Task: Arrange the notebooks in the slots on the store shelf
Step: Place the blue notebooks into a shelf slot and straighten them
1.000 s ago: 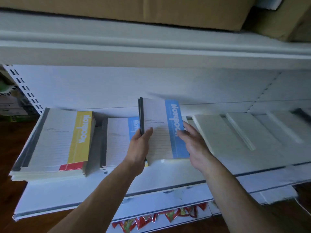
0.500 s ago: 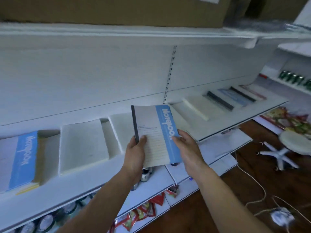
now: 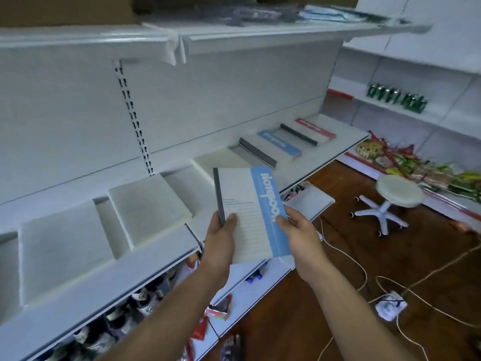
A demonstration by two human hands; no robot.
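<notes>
Both forearms were bare, entering from the bottom edge of the frame and converging toward centre. Left forearm (image 3: 166, 308) rose from lower left of centre, slanting up and right. Left hand (image 3: 220, 239) sat just left of centre, thumb laid across the front of the notebook (image 3: 244, 204) near its lower left edge, other fingers behind it and out of sight. Right forearm (image 3: 351, 306) ran from the lower right, slanting up and left. Right hand (image 3: 299, 231) sat just right of centre, thumb pressed on the front near the lower right edge, fingers behind, mostly hidden. Hands were apart, roughly level with each other.
</notes>
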